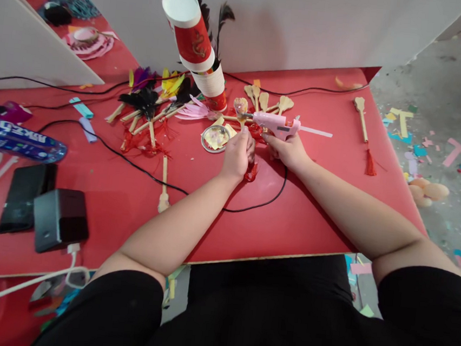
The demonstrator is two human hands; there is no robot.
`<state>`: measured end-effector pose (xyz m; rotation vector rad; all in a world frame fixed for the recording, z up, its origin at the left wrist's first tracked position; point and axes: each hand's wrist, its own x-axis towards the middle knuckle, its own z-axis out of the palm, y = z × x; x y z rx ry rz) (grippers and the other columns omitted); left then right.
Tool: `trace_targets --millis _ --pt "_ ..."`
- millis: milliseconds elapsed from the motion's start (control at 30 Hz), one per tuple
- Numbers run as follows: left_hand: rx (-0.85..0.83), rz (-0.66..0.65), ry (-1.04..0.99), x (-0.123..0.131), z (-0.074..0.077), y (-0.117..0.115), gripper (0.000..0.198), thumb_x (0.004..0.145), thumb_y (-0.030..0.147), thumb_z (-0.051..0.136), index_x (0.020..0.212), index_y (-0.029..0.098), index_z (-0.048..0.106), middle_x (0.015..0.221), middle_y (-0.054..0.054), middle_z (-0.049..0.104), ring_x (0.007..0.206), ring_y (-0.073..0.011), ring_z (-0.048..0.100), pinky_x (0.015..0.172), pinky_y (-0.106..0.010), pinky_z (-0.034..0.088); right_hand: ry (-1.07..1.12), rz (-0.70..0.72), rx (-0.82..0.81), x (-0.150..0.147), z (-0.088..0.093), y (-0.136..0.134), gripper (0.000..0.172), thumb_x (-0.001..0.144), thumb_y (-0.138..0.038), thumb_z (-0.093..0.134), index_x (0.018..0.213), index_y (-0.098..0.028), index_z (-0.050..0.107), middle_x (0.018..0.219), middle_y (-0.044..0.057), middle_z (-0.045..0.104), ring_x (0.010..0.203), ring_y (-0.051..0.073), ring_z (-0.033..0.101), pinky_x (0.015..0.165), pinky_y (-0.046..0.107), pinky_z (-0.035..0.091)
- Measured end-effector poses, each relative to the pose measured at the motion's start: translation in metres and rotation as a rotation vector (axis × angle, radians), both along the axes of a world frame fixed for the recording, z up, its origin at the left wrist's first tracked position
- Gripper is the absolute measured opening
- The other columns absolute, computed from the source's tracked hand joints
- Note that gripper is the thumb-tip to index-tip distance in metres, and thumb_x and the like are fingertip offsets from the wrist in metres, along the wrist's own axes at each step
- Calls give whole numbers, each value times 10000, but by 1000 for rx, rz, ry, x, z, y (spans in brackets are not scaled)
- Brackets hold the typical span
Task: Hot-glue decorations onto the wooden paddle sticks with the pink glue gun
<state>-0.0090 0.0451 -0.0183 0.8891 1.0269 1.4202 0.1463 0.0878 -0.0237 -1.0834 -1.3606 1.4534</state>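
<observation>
My left hand point(238, 153) is closed around a small wooden stick with a wide flat head point(240, 106), held upright. A red tassel point(250, 173) hangs below that fist. In my right hand point(290, 150) is a pink hot glue gun point(275, 124), its nozzle pointing left at or just beside the stick's head; I cannot tell if they touch. From the gun's back sticks out a pale glue stick point(316, 132). Close to my left hand lies a round dish point(207, 148) with yellowish scraps in it. More wooden sticks point(263, 101) lie behind the gun.
Stacked red and white paper cups point(194, 39) stand at the back. Left of them lie feathered sticks point(143, 105). A black cord point(149, 175) crosses the red table point(316, 214). A bottle point(21, 141), phone point(24, 196) and black charger block point(61, 219) occupy the left side. One tasselled stick point(361, 120) lies right.
</observation>
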Motion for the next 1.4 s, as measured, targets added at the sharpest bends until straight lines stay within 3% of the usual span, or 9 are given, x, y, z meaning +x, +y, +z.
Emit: trace_targets --millis 167,500,700,1200,1400 --pt "-5 9 -21 1 4 -1 768 1078 844 579 642 238 397 511 69 312 420 -94 303 445 -256 301 16 -10 -7 0 -2 1 356 884 -442 876 793 -244 593 528 -40 511 470 119 440 476 284 384" --pt "-55 -30 -114 1 11 -3 771 1100 810 579 625 233 389 511 64 269 435 -99 261 444 -246 295 61 22 -46 0 -3 4 600 803 -673 926 782 -286 468 507 -71 407 487 130 382 490 296 437" --pt "-68 -37 -135 1 13 -3 762 1119 790 560 626 235 388 511 60 253 432 -106 250 439 -255 287 56 36 -66 3 -11 7 502 844 -624 921 866 -270 566 527 -73 428 483 127 392 469 273 419" --pt "-83 -24 -146 0 11 -3 772 1107 807 569 620 230 404 517 60 257 441 -103 265 436 -245 283 83 46 -64 2 -1 2 648 740 -695 947 748 -301 432 488 -69 413 486 148 403 483 317 461" --pt "-50 -26 -119 0 9 -2 780 1094 830 565 622 232 401 514 64 257 433 -100 254 433 -254 269 96 8 -18 0 -9 4 511 807 -609 905 779 -279 516 476 -74 425 462 130 411 483 290 435"
